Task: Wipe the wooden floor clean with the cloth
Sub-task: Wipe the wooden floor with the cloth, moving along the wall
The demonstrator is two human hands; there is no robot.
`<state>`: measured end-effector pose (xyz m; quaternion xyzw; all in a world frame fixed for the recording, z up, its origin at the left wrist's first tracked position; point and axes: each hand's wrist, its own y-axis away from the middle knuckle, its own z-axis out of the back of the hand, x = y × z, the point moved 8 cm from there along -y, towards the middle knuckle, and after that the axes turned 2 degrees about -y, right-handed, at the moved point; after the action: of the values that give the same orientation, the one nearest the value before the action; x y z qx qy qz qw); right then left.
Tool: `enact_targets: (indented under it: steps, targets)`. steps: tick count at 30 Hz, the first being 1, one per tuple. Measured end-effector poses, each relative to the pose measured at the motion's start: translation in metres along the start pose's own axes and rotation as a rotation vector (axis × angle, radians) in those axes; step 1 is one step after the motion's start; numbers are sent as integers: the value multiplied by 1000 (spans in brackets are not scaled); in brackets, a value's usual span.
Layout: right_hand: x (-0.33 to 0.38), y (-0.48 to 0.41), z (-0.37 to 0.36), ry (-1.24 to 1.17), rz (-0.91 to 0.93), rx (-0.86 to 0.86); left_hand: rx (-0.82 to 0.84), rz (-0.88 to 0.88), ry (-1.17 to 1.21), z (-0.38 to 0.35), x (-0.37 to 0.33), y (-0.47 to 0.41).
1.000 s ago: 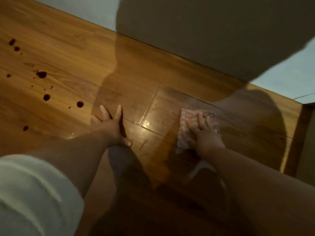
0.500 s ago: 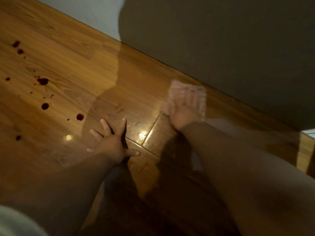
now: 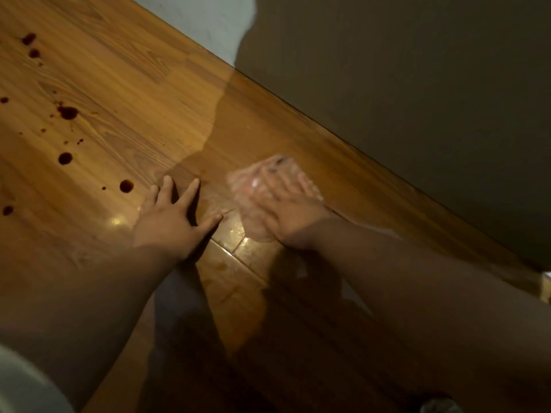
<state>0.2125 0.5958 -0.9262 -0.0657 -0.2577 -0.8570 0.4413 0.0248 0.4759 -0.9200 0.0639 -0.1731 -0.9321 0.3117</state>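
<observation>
The right hand [image 3: 287, 211] lies flat on the pink patterned cloth [image 3: 252, 226]. Its fingers are spread and straight, and they press the cloth onto the wooden floor [image 3: 134, 84] just short of the wall [image 3: 417, 84]. This part of the view is blurred, so the fingertips may curl over the cloth's far edge; I cannot tell.

The left hand [image 3: 168, 225] is at about nine o'clock from the cloth, close beside it but not touching. It is braced palm-down on the boards with its fingers fanned apart.

The patch around and below the cloth shines, as if damp, and I see no marks there, so that part looks done.

The main work is left. Dark red drops [image 3: 68, 112] are scattered from nine to eleven o'clock of the left hand. The nearest drop [image 3: 126, 186] sits just beyond the little finger, and the farthest are near the frame's upper left. None of them looks smeared or wiped. By my reckoning the task is less than half complete.
</observation>
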Motion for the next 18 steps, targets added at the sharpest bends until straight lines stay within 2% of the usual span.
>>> enact_targets:
  steps: [1, 2, 3, 6, 8, 9, 10, 12, 14, 15, 16, 18]
  targets:
    - [3, 6, 0, 83, 160, 20, 8, -20, -3, 2, 5, -1]
    - [-6, 10, 4, 131, 229, 18, 27, -35, -7, 3, 9, -1]
    - [-28, 12, 11, 140, 188, -7, 51, -50, -8, 4, 11, -1]
    - [-103, 19, 37, 15, -322, -160, 142, -78, 14, -2, 8, -2]
    - [-91, 22, 31, 6, -489, -191, 163, -97, 13, -3, 3, -1]
    - [-67, 22, 19, 43, -456, -174, 159, -96, 20, -3, 2, 0]
    - [-36, 24, 2, 63, -340, -129, 156, -91, 25, -2, 2, 0]
    - [22, 42, -35, 90, 51, 96, 144, -74, 34, -1, 2, 0]
    - [32, 58, -40, 172, 370, 245, 114, -57, 53, 1, 4, 2]
    - [19, 56, -34, 223, 409, 233, 100, -50, 55, 1, 4, 5]
    - [-1, 47, -23, 255, 350, 182, 90, -27, 45, 0, 5, 9]
    - [-55, 28, 11, 188, -12, 4, 100, 91, 56, -5, 13, 18]
